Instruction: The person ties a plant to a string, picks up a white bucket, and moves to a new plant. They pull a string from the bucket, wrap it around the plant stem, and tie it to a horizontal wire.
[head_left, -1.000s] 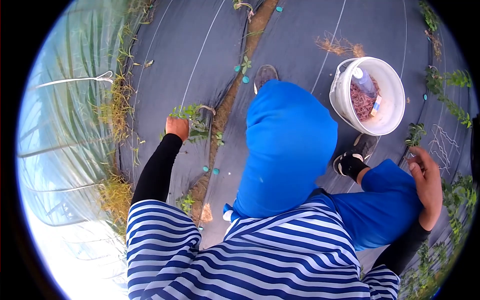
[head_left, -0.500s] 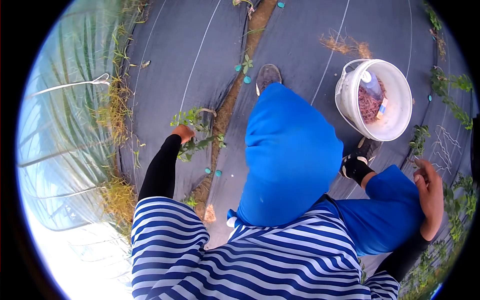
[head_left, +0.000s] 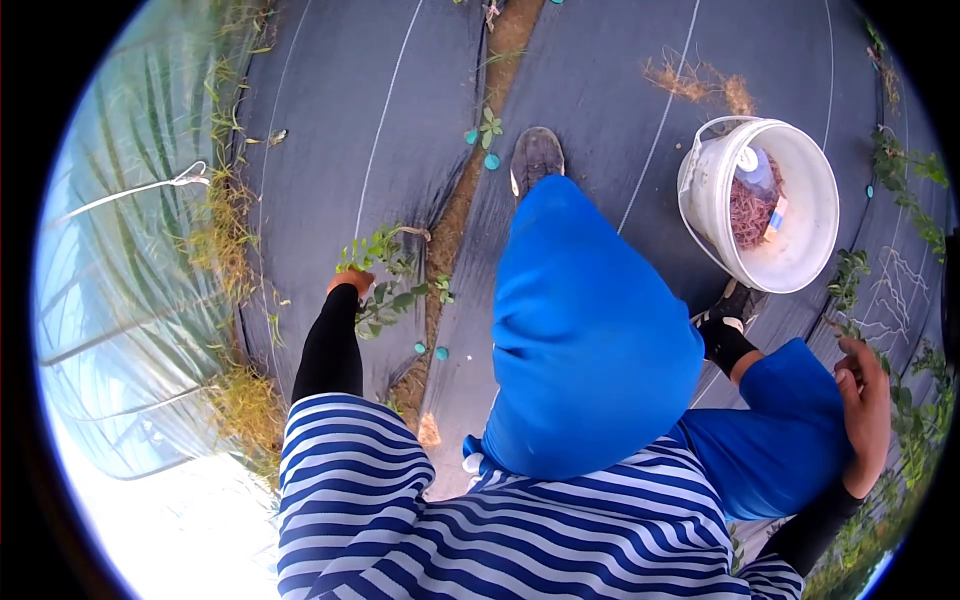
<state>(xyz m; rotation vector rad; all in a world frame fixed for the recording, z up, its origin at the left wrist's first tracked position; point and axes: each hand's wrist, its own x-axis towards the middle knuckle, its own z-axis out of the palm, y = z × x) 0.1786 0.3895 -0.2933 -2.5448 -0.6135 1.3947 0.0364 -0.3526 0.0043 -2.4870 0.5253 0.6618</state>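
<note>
My left hand (head_left: 354,281) reaches in among the green leaves of a small plant (head_left: 385,300) growing by the strip of bare soil. Leaves hide most of its fingers, so their grip cannot be made out. Over by my bent knee in blue trousers (head_left: 785,420), my right hand (head_left: 866,415) hangs with loosely bent fingers, the thumb a little apart, and nothing shows in it. Just beyond those fingertips is leafy growth. A white bucket (head_left: 810,245) lies tilted toward me, holding reddish-brown stringy material (head_left: 750,212), a clear bottle (head_left: 758,172) and a small box (head_left: 775,218).
Dark ground cover (head_left: 600,90) lies on both sides of the soil strip (head_left: 462,200). Teal discs (head_left: 491,161) dot its edges. Dry roots (head_left: 690,82) lie above the bucket. Plastic sheeting (head_left: 120,240) rises at left, and more plants (head_left: 915,400) line the right.
My left hand has shifted slightly left and down, and leaves now cover more of it. My right hand's fingers have drawn in a little. The view has moved slightly.
</note>
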